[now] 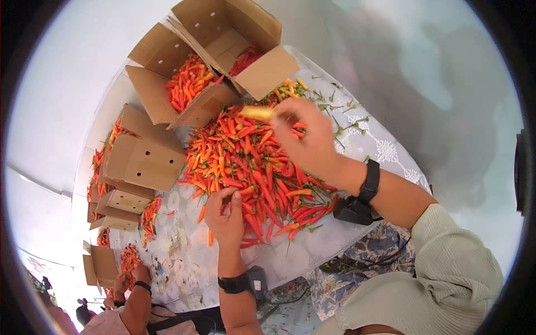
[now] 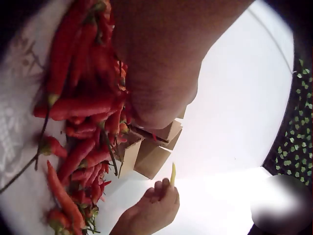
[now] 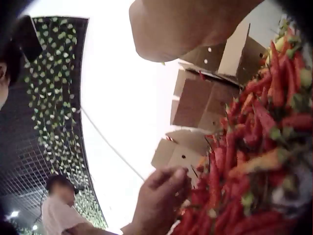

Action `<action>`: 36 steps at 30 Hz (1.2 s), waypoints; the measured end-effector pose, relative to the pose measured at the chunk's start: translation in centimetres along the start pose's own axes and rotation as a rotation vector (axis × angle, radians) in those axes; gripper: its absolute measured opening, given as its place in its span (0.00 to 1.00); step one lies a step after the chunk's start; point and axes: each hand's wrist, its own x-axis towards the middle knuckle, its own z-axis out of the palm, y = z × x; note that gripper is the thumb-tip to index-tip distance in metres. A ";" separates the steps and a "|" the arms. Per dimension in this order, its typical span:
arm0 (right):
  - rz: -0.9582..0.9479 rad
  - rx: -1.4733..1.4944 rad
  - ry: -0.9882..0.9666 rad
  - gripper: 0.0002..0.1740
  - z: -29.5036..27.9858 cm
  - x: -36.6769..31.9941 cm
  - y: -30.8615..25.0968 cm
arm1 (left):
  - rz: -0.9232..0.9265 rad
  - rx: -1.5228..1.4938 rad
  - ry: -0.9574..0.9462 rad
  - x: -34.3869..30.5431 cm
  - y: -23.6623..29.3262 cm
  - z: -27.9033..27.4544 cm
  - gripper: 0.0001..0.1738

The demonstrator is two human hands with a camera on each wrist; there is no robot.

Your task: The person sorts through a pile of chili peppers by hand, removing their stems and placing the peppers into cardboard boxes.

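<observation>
In the head view the right hand [image 1: 306, 134] pinches a yellow chili [image 1: 257, 112] above the upper part of a large pile of red and orange chilies [image 1: 251, 162]. The left wrist view also shows this hand [image 2: 151, 208], the yellow chili [image 2: 173, 175] upright at its fingertips. The left hand [image 1: 226, 218] is at the pile's lower left edge, its fingers loosely bent and the thumb near the index finger; no chili shows in it. Across the pile, the right wrist view shows the same left hand [image 3: 159, 200] beside red chilies [image 3: 254, 127].
Cardboard boxes [image 1: 145, 151] line the table's far side; an upper box [image 1: 192, 109] holds chilies. Loose green stems [image 1: 340, 128] lie on the patterned cloth [image 1: 385, 149] at right. At lower left, another person's arm [image 1: 137, 304] reaches to a smaller chili heap [image 1: 129, 257].
</observation>
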 end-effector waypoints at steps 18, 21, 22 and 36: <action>0.164 -0.488 -0.281 0.09 -1.9 0.8 7.2 | 0.000 0.138 0.244 0.5 -1.2 -1.2 0.11; 0.050 -0.409 -0.439 0.13 -0.2 -0.5 4.7 | -0.079 0.104 0.280 0.7 -1.4 -1.4 0.13; 0.008 -0.402 -0.497 0.15 0.3 -1.0 4.0 | -0.078 0.088 0.300 0.8 -1.3 -1.4 0.12; -0.143 -0.380 -0.872 0.25 2.7 -3.6 0.3 | -0.078 -0.284 -0.020 0.4 1.1 -1.5 0.08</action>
